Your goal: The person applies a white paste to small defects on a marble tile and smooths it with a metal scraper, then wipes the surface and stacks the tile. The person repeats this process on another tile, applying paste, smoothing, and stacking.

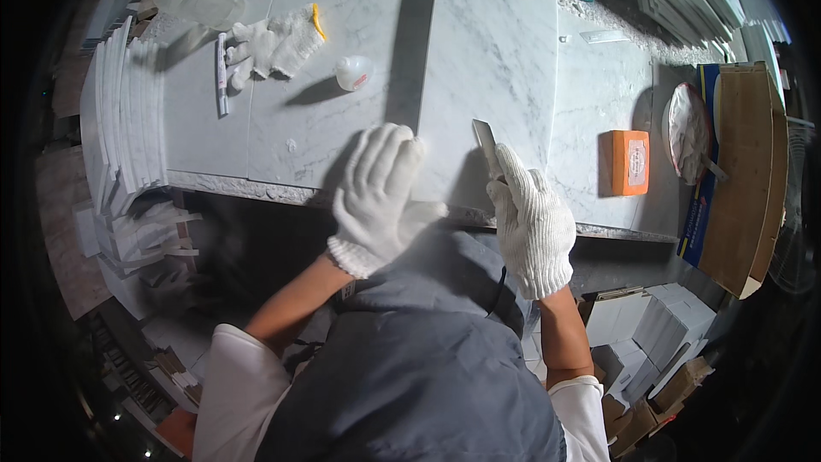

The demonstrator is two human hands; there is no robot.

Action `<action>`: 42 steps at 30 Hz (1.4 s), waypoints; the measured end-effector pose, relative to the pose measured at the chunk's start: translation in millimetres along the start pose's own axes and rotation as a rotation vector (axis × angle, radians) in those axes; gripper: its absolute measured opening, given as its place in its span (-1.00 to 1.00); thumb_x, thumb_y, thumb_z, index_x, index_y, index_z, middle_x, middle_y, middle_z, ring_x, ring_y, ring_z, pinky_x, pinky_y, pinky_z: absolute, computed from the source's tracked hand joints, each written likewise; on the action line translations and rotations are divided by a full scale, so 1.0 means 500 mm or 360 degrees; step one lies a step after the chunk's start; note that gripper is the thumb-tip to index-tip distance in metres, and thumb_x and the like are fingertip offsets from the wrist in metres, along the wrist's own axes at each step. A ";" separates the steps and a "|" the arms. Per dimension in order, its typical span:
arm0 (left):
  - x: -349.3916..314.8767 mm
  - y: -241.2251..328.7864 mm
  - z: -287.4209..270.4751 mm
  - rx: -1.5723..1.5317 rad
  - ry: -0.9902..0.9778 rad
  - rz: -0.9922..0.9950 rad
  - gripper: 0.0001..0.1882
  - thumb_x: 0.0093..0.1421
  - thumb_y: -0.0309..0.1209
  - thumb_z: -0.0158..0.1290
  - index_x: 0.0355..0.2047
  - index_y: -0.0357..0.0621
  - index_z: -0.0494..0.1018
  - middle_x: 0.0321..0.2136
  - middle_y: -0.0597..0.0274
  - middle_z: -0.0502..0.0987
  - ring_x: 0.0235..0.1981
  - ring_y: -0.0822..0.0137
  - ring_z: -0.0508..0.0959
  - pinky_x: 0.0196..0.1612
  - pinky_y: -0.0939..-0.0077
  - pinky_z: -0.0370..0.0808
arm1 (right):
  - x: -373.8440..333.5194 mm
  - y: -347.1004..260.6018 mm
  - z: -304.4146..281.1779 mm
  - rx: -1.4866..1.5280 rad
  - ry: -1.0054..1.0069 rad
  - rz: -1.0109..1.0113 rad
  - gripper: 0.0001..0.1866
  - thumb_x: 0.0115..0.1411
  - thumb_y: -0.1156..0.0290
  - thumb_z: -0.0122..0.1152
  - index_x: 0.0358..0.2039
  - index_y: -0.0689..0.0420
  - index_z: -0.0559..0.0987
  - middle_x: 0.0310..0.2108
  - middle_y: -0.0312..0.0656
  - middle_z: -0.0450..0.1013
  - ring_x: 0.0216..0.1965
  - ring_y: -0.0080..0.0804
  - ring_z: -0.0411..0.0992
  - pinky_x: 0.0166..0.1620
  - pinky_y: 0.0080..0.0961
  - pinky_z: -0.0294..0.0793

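Observation:
My left hand [379, 192], in a white knitted glove, is open at the left front edge of a raised marble slab [492, 43]. Its fingers are stretched out flat with the thumb spread to the right; whether it presses on the slab cannot be seen. My right hand [534, 227], gloved the same way, is closed around a flat, thin metal scraper blade [484, 137]. The blade points up and away over the slab's front part, tilted slightly left. The slab is white with grey veins and lies on top of other marble pieces [342, 30].
Left of the slab lie a small white bottle [352, 74], a spare glove [282, 43] and a marker [222, 77]. To the right are an orange box [629, 162], a bowl of white paste [687, 133] and a cardboard box [744, 180]. Stacked tiles [124, 111] flank the left.

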State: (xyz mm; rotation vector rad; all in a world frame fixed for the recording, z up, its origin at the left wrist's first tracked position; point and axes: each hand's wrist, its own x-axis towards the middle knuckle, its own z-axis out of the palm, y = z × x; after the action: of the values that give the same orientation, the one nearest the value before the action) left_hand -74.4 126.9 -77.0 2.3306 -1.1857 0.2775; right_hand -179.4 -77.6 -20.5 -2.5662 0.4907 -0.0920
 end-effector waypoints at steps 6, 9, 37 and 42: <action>-0.013 0.026 0.022 -0.0096 -0.0086 -0.0182 -0.14 0.32 0.16 0.04 0.36 -0.31 0.25 0.33 -0.26 0.29 0.33 -0.26 0.32 0.38 -0.07 0.26 | 0.004 -0.018 -0.004 0.0024 -0.0054 0.0143 -0.52 0.26 0.43 0.31 0.21 0.08 0.55 -0.28 -0.10 0.60 -0.33 -0.19 0.58 -0.24 -0.35 0.57; -0.009 0.016 0.020 -0.0096 -0.0120 -0.0125 -0.14 0.33 0.17 0.03 0.36 -0.31 0.24 0.32 -0.26 0.30 0.32 -0.27 0.33 0.38 -0.07 0.27 | 0.015 -0.030 -0.001 0.0037 -0.0052 0.0084 -0.50 0.25 0.45 0.32 0.23 0.11 0.54 -0.23 -0.08 0.62 -0.30 -0.20 0.60 -0.22 -0.35 0.58; -0.008 0.012 0.037 -0.0119 -0.0057 -0.0085 -0.17 0.33 0.23 -0.04 0.29 -0.26 0.29 0.23 -0.26 0.33 0.23 -0.35 0.37 0.28 -0.20 0.35 | 0.031 -0.033 0.000 0.0002 -0.0292 -0.0055 -0.39 0.24 0.42 0.26 0.33 0.05 0.42 -0.32 -0.13 0.59 -0.37 -0.06 0.58 -0.33 -0.20 0.55; 0.005 -0.001 0.015 -0.0435 0.0026 -0.0189 -0.23 0.32 0.16 0.05 0.21 -0.32 0.36 0.18 -0.28 0.39 0.19 -0.34 0.42 0.29 -0.11 0.36 | 0.025 0.020 -0.009 0.0714 -0.0288 -0.0297 -0.35 0.17 0.71 0.11 0.32 0.12 0.45 -0.18 -0.06 0.62 -0.37 -0.25 0.61 -0.31 -0.27 0.57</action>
State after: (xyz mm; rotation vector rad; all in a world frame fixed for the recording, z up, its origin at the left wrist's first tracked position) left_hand -73.0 121.5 -82.8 2.1444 -1.0036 0.0858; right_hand -171.6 -92.0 -22.1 -2.1468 0.1390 -0.0297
